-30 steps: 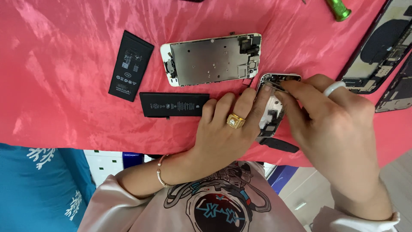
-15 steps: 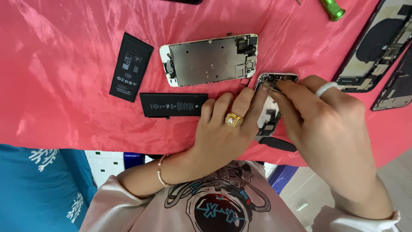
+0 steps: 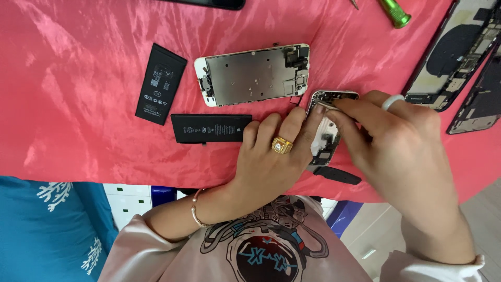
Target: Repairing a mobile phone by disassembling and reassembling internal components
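Note:
An opened phone housing [image 3: 329, 130] lies on the red cloth [image 3: 78, 130] near its front edge. My left hand [image 3: 271, 156], wearing a gold ring, rests on the cloth with its fingertips pressed against the housing's left side. My right hand [image 3: 402, 141], wearing a white ring, pinches a thin metal tool [image 3: 324, 105] whose tip touches the top end of the housing. The lower part of the housing is hidden under both hands.
A detached screen assembly [image 3: 253, 75] lies face down behind the housing. Two black batteries [image 3: 160, 83] [image 3: 209, 128] lie to the left. A small black part [image 3: 336, 174] sits by the cloth's edge. A green screwdriver [image 3: 394, 13] and two more opened phones [image 3: 454, 52] [image 3: 480, 99] are at the right.
Both hands stay on the housing. My right hand's fingers and the tool tip have shifted slightly at the housing's top end.

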